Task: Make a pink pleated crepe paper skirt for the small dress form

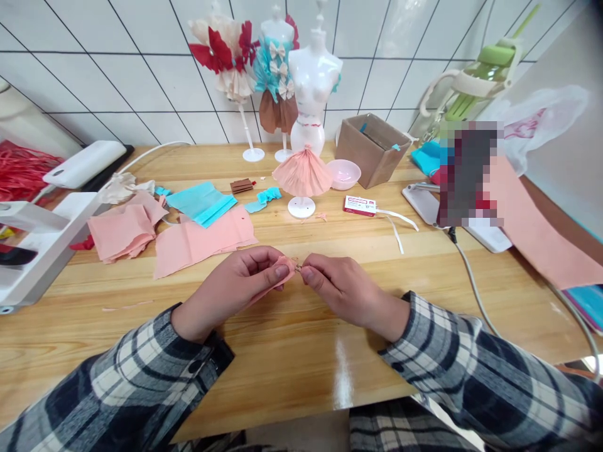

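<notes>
My left hand (pixel 252 273) pinches a small gathered piece of pink crepe paper (pixel 288 265) between thumb and fingers. Close beside it, my right hand (pixel 342 285) is closed on a thin brownish tie or twisted end (pixel 298 268) at the paper's tip; its exact kind is too small to make out. Beyond my hands stands a white mannequin (pixel 315 81) on a round base, with a pink crepe paper skirt (pixel 304 174) round its lower part. Flat pink crepe paper (pixel 205 245) lies to the left, partly under blue crepe paper (pixel 202 202).
Two dressed mannequins (pixel 277 81) stand by the tiled wall. A cardboard box (pixel 372 150), a pink bowl (pixel 343 174) and a small red-and-white packet (pixel 359 206) are behind my right hand. A phone stand (pixel 419 202) and cable (pixel 471 282) lie right, a white rack (pixel 47 251) left.
</notes>
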`<state>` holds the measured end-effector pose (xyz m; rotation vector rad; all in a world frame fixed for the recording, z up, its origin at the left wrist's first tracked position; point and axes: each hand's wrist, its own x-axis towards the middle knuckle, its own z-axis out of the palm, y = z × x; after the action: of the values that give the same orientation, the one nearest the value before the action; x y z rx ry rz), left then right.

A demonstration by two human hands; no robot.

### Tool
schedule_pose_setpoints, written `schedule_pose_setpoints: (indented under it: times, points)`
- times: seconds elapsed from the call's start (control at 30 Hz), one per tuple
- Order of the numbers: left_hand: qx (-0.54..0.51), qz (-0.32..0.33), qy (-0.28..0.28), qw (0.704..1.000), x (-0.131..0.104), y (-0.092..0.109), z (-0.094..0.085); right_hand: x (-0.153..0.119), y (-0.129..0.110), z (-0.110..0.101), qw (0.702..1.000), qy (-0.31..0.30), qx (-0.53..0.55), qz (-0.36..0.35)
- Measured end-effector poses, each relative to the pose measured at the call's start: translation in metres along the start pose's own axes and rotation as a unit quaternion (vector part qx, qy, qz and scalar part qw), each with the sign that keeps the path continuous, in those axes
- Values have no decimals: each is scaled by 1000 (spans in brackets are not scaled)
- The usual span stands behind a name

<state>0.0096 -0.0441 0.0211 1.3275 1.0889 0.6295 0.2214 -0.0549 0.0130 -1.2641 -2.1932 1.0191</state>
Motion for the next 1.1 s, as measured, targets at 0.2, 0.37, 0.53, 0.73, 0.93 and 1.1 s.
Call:
schedule_pose_setpoints:
  times: [0.2, 0.37, 0.53, 0.73, 0.93, 1.1]
  points:
    - [-44, 16, 15, 999, 0, 1, 1, 0, 2, -1, 999, 14, 45, -9]
    - [-45, 11, 6, 999, 1, 1, 1, 1, 2, 0, 999, 10, 36, -26]
    - [-34, 6, 10, 999, 1, 5, 3, 1, 3, 1, 999, 4, 40, -25]
    - [-4, -1, 10, 1000, 0, 9, 3, 2, 6, 1, 999, -3, 48, -20]
    - [27, -7, -6, 1000, 0, 13, 1, 3, 5, -3, 998, -19, 49, -20]
    - [71, -12, -44, 996, 2, 14, -5, 3, 6, -2, 999, -34, 40, -15]
